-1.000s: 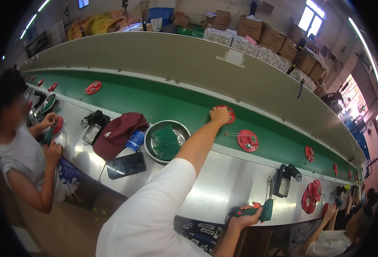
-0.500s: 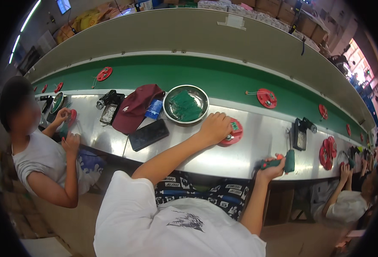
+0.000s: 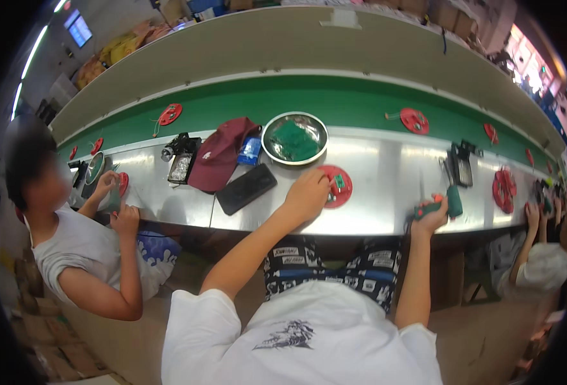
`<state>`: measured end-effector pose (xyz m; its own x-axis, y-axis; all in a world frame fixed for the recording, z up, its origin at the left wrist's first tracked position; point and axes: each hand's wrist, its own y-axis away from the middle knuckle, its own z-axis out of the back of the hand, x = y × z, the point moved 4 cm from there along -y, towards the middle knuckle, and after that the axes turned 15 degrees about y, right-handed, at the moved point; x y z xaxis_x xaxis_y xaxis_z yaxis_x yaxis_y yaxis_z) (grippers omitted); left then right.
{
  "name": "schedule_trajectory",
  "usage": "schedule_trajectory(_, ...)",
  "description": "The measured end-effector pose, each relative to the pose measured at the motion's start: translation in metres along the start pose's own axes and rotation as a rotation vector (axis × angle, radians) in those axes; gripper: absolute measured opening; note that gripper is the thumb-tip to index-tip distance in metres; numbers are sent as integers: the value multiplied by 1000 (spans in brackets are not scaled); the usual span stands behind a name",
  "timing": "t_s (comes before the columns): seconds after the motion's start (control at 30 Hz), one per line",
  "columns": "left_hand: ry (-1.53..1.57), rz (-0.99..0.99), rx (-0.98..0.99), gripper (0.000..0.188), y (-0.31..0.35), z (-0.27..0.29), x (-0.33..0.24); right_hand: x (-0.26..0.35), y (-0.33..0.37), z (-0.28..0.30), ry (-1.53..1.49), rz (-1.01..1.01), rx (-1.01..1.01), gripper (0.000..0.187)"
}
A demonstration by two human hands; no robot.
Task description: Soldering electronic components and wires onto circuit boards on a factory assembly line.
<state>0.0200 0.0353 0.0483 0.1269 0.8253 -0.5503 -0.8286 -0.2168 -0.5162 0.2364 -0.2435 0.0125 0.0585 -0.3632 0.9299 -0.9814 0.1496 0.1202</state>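
Note:
My left hand rests at the left side of a round red disc on the metal bench, its fingertips closed together at the disc. On the disc sits a small green circuit board; the fingers partly cover the disc's left edge. To the right, my right hand is wrapped round the handle of a green pistol-shaped soldering gun with orange-red parts. Its thin rod points up and away, above the bench near the front edge, apart from the disc.
A steel bowl holding green boards stands beyond my left hand, near a maroon cap, a blue packet and a black phone. Right lie a black stand and stacked red discs. Co-workers sit on both sides; red discs lie on the green strip behind.
The whole view has shifted and tilted. My left hand and the disc sit slightly further left relative to the bowl. My right hand still holds the soldering gun.

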Motion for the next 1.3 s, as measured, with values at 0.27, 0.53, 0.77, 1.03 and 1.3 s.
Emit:
schedule_trajectory(0.27,-223,377,-258,15,-90,72,93,8,13,-1,49,-63,39,35)
schedule_trajectory(0.53,-258,531,-126,15,-111,62,148,17,11,-15,135,-71,40,37)
schedule_trajectory(0.77,-18,572,-304,19,-105,75,151,7,0,-4,133,-87,83,41)
schedule_trajectory(1.03,18,597,-303,20,-101,80,140,5,1,-2,154,-57,102,41)
schedule_trajectory(1.3,-8,563,-385,19,-100,82,141,8,4,-7,194,-66,85,42)
